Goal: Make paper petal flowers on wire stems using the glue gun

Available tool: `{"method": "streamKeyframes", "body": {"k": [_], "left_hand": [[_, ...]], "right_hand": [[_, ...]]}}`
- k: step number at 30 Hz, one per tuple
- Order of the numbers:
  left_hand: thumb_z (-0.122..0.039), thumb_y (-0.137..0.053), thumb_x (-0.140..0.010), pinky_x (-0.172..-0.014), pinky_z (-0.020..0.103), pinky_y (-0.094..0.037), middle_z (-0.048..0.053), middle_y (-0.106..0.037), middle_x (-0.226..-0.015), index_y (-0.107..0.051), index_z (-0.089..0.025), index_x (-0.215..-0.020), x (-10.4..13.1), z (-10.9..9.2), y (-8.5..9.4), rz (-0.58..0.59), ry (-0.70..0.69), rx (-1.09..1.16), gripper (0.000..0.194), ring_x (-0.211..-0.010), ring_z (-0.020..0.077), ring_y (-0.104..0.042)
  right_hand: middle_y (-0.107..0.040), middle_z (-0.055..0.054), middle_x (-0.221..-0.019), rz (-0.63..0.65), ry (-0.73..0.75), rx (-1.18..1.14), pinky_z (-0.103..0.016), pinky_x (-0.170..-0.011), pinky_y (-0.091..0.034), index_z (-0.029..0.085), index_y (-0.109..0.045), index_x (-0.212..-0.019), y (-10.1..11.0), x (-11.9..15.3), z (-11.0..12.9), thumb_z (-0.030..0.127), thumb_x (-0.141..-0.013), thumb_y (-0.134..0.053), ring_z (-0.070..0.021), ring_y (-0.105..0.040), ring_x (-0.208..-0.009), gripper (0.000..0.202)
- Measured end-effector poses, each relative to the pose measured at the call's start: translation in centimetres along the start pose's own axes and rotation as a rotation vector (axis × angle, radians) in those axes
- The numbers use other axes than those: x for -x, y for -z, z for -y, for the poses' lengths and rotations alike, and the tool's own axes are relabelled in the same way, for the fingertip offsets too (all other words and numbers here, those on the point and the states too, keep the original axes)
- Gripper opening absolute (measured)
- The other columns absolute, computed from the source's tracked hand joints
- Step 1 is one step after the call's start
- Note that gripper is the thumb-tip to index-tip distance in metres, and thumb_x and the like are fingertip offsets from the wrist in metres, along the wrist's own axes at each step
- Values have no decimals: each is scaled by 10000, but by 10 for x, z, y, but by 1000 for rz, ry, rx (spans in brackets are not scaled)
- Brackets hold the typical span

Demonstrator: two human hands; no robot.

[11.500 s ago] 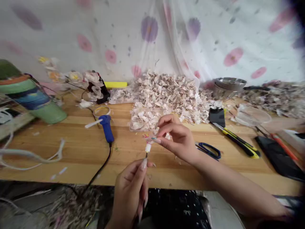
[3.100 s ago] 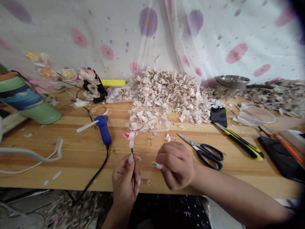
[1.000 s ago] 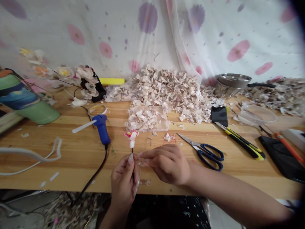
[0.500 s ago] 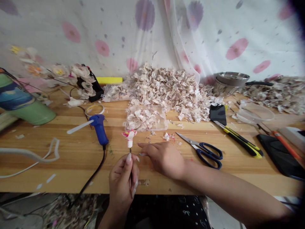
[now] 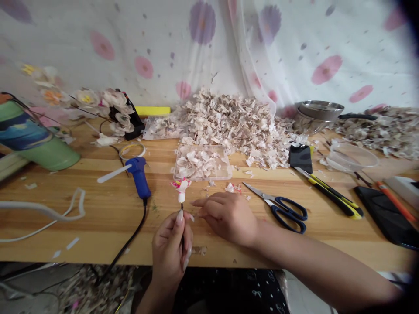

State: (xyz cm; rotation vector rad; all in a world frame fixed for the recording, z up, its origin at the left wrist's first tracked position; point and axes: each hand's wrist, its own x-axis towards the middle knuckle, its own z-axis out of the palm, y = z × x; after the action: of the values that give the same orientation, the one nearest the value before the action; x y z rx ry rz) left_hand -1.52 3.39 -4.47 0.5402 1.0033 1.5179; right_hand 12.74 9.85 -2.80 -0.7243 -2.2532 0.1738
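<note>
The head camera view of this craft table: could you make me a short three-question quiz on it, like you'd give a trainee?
1. True or false: the left hand pinches a thin stem with a small flower bud on top.
2. What lies just right of the right hand on the wooden table?
A. a hammer
B. blue-handled scissors
C. a paintbrush
3. Fill in: the clear tray behind the bud holds pale ____.

Key
1. True; the stem stands upright between the fingers.
2. B; the scissors lie flat, apart from the hand.
3. Petals, like the big petal pile further back.
</note>
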Motion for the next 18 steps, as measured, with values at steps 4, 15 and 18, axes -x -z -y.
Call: {"method": "streamKeyframes", "body": {"k": [4, 15, 18], "left_hand": [[-418, -751, -781, -266, 76, -248, -103, -491, -345, -667, -168, -780, 0, 0, 0, 9, 4, -6, 263, -245, 10, -304], [-431, -760, -770, -282, 72, -258, -99, -495, -337, -655, -170, -763, -1, 1, 2, 10, 9, -1, 281, -261, 10, -298], [-446, -773, -753, -274, 59, -265, -101, -501, -345, -665, -172, -772, -1, 2, 2, 6, 17, 4, 295, -256, 5, -304]], "right_hand": [[-785, -52, -939, -25, 37, -59, -238, -612, -568, 169, -676, -852, -3, 1, -2, 141, -925, -529, -162, -753, -764, 167], [-777, -89, -934, 6, 64, -103, -242, -667, -579, 160, -596, -897, 6, -1, 0, 76, -909, -464, -157, -748, -802, 157], [-777, -63, -853, -34, 58, -91, -238, -634, -561, 181, -576, -813, 10, -4, 2, 148, -931, -481, -152, -737, -722, 156]]}}
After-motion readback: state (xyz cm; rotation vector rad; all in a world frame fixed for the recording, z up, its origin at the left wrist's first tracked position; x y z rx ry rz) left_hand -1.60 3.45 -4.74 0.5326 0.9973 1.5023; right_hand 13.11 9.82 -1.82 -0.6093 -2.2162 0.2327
